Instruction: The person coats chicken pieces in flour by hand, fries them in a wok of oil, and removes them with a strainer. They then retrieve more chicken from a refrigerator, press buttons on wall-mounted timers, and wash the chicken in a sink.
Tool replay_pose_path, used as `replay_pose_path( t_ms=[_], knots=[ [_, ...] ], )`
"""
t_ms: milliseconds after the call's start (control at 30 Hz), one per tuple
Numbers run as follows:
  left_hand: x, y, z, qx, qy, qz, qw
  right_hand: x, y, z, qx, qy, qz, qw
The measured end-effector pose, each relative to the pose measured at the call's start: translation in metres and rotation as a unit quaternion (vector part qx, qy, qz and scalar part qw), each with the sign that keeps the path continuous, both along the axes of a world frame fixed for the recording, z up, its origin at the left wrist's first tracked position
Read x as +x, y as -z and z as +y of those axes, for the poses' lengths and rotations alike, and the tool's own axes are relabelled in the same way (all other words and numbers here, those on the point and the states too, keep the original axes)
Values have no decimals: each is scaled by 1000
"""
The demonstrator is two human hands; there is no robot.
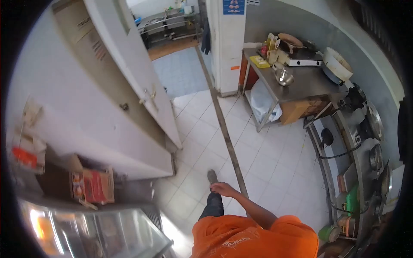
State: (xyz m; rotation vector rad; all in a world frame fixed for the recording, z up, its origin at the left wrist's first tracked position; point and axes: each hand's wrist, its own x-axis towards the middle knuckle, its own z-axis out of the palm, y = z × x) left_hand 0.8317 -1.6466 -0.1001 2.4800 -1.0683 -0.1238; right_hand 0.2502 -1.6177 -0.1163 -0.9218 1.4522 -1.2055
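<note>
The right hand [221, 189] hangs in front of the body, above the dark trouser leg [213, 206], which is the thing nearest to it. Its fingers look loosely curled, but the view is too small and soft to tell whether they close on anything. The left hand is out of sight. The forearm slants across from the orange shirt [254, 238], a pose that suits walking.

Ahead to the right, a steel tabletop [312, 84] carries a metal bowl [284, 78], a stove [303, 61] and a large pot [337, 64], the pot set toward the wall, perhaps to spare the front edge. A cardboard box [297, 112] and a plastic bag [263, 101] sit underneath, probably stowed off the walkway. Pans [374, 121] line the right wall, apparently on burners.

On the left, a door [138, 73] juts beside the passage, narrowing that side. Lower left, a printed carton [99, 185] lies behind a shiny case [112, 232], so both bound the floor there.
</note>
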Motion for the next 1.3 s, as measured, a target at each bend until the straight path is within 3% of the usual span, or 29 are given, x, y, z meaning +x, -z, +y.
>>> replay_pose_path(
  t_ms=[33, 67, 100, 133, 200, 267, 300, 333, 367, 400, 433, 467, 600, 700, 767, 833, 867, 900, 933, 967, 1000, 1033, 1067, 1100, 1133, 1233, 1300],
  knots=[
    [-29, 12, -20, 62, 34, -16, 997, -32, 8, 4, 16, 56, -21, 998],
    [-57, 28, -45, 121, 83, -33, 989, -61, -14, 9, 104, 125, -119, 980],
    [-85, 40, -70, 183, 138, -49, 972, -87, 3, 18, 83, 183, -93, 975],
    [-116, 55, -103, 235, 219, -69, 945, -113, 17, 31, 142, 240, -73, 957],
    [-181, 95, -184, 268, 469, -132, 831, -158, 16, 56, 244, 307, -33, 919],
    [-281, 142, -281, 88, 729, -267, 623, -194, 7, 69, 301, 341, -38, 890],
    [-346, 161, -321, -7, 767, -277, 578, -210, 3, 70, 307, 350, -12, 885],
    [-425, 190, -358, -23, 780, -158, 605, -224, -3, 71, 314, 358, 12, 879],
    [-521, 145, -394, 157, 754, -108, 629, -239, -5, 71, 276, 388, -2, 879],
    [-608, 30, -394, 180, 699, 149, 676, -252, -25, 65, 256, 395, 10, 882],
    [-674, 16, -419, 129, 748, 176, 626, -265, -36, 58, 238, 416, 0, 878],
    [-727, -27, -425, -13, 794, 152, 589, -281, -43, 52, 217, 437, -8, 873],
    [-889, -144, -455, 33, 782, 307, 542, -349, -65, 11, 183, 487, -18, 854],
    [-950, -163, -464, 24, 771, 331, 544, -433, -72, -26, 162, 495, -13, 854],
    [-965, -89, -488, -20, 791, 269, 549, -511, -72, -55, 115, 500, -10, 858],
    [-953, -41, -490, 106, 760, 216, 603, -591, -81, -89, 51, 514, -6, 856],
    [-940, -16, -486, 168, 742, 137, 635, -634, -93, -110, 30, 522, -2, 852],
    [-906, 45, -494, 214, 751, 82, 619, -679, -105, -130, 10, 523, 3, 852],
    [-856, 152, -503, 307, 706, -32, 637, -725, -118, -151, -10, 525, 7, 851],
    [-819, 163, -488, 320, 758, -79, 563, -768, -139, -175, -29, 518, 2, 855],
    [-793, 156, -470, 321, 806, -120, 482, -811, -159, -199, -48, 512, -5, 858],
    [-781, 131, -452, 313, 848, -150, 401, -863, -165, -222, -18, 530, 100, 842],
    [-753, 119, -445, 401, 784, -99, 463, -892, -208, -250, -111, 507, 101, 849],
    [-754, 103, -445, 460, 700, -45, 544, -947, -204, -272, -188, 468, 87, 859],
    [-764, 89, -444, 485, 651, -16, 584, -995, -220, -295, -198, 421, 28, 885],
    [-811, 69, -458, 495, 582, 38, 644, -1043, -330, -353, -217, 462, 85, 856],
    [-846, 62, -475, 484, 581, 61, 651, -1086, -360, -385, -244, 476, 82, 841]
  ],
)
